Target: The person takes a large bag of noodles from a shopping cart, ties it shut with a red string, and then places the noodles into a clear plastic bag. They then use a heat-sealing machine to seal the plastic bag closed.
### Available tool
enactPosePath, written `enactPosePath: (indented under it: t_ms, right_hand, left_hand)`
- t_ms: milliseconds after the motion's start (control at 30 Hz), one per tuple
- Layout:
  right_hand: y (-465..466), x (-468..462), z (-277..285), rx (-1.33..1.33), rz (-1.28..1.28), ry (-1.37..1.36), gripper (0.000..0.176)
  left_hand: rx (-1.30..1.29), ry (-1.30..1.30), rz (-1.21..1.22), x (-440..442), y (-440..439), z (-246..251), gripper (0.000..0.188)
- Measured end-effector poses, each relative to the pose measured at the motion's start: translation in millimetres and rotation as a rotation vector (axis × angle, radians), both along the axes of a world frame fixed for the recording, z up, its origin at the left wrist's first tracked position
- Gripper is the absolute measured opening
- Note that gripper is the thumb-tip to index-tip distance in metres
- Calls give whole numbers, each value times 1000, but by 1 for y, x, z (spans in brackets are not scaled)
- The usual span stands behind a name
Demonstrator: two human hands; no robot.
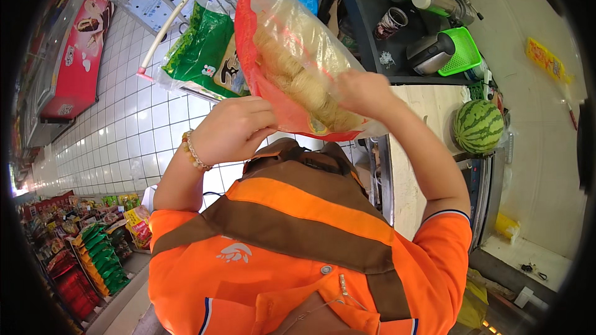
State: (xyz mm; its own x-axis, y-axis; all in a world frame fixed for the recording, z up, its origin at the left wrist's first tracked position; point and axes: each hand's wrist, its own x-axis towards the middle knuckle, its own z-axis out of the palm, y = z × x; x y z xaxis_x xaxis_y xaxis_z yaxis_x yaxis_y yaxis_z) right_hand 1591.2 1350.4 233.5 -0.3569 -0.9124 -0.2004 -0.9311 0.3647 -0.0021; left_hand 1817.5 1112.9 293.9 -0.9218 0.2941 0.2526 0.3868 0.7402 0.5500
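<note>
A large clear-and-red plastic bag (pixel 302 51) is held up in front of my apron. Coiled bundles of pale dried noodles (pixel 298 79) show through its film. My left hand (pixel 237 123), with a beaded bracelet on the wrist, has its fingers curled at the bag's lower left red edge. On the right side, my right hand (pixel 361 93) grips the clear film, its fingertips slightly blurred. Just beyond my left hand lies a green printed plastic package (pixel 200 46), partly behind the noodle bag. It rests by a cart with a curved white handle (pixel 163 30).
A black counter (pixel 358 14) at upper right bears an electric kettle (pixel 428 53), a patterned cup (pixel 391 23) and a green plastic basket (pixel 461 51). A watermelon (pixel 478 126) sits on the pale worktop (pixel 409 149). Packaged snacks (pixel 100 256) fill shelves at lower left; a red chest freezer (pixel 81 46) stands upper left.
</note>
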Motion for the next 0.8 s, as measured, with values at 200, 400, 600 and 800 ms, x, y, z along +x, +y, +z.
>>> enactPosePath:
  t_ms: [200,400,600,800]
  right_hand:
    - [-12,10,-38,66,-191,11,20]
    - [33,-62,24,-298,-474,-51,20]
    - [18,-28,0,-150,-174,-177,48]
    - [9,-18,-30,-6,-102,-101,26]
  left_hand:
    - [-12,-108,39,-3,6,9,8]
    - [-67,-190,45,-25,9,27,9]
    - [-589,-184,195,-82,17,38,18]
    - [-967,-618,172,-159,-21,0,21]
